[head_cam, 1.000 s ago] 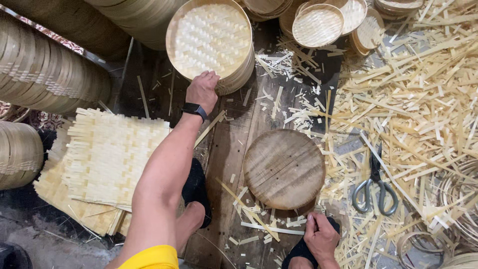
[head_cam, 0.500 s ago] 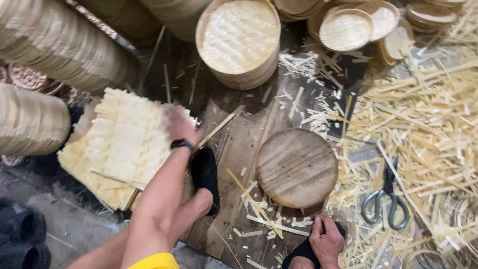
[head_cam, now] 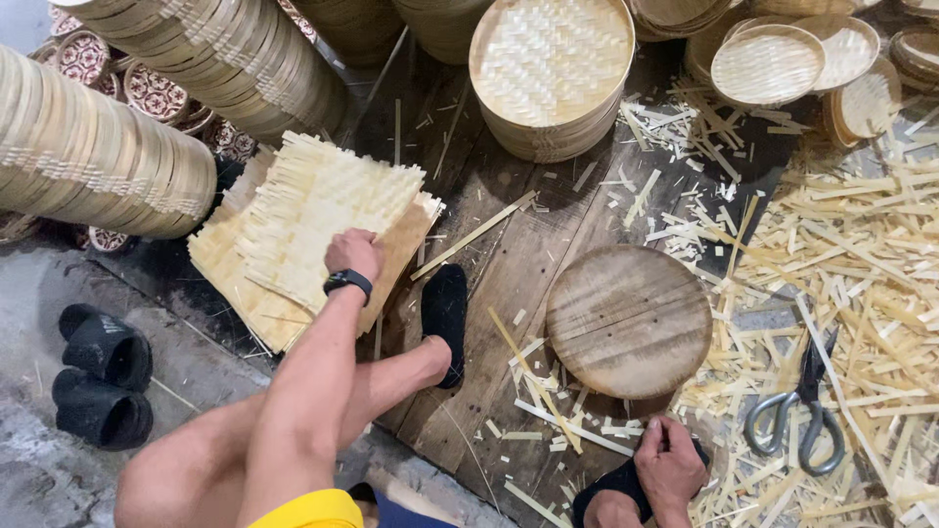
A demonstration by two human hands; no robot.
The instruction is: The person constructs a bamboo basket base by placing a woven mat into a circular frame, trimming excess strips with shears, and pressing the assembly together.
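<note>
The left hand (head_cam: 352,252) lay curled on the top woven mat (head_cam: 328,210) of a low stack of mats (head_cam: 240,284), fingers bent over its near edge, though whether it truly gripped the mat could not be made out. A second before, that hand had been at the round woven tray (head_cam: 551,59) farther off; it had since come back to the mats. The stack sat on the dark plank floor (head_cam: 509,264), left of a foot in a black sock (head_cam: 445,313). The right hand (head_cam: 670,464) rested closed around the other black-socked foot (head_cam: 616,486), much where it had been earlier, just below the round wooden block (head_cam: 628,321). Scissors (head_cam: 802,411) lay right of the block among loose bamboo strips (head_cam: 861,254). Rolls of bamboo hoops (head_cam: 93,156) were cut off at the left edge, and a pair of black shoes (head_cam: 103,376) stood on the concrete.
</note>
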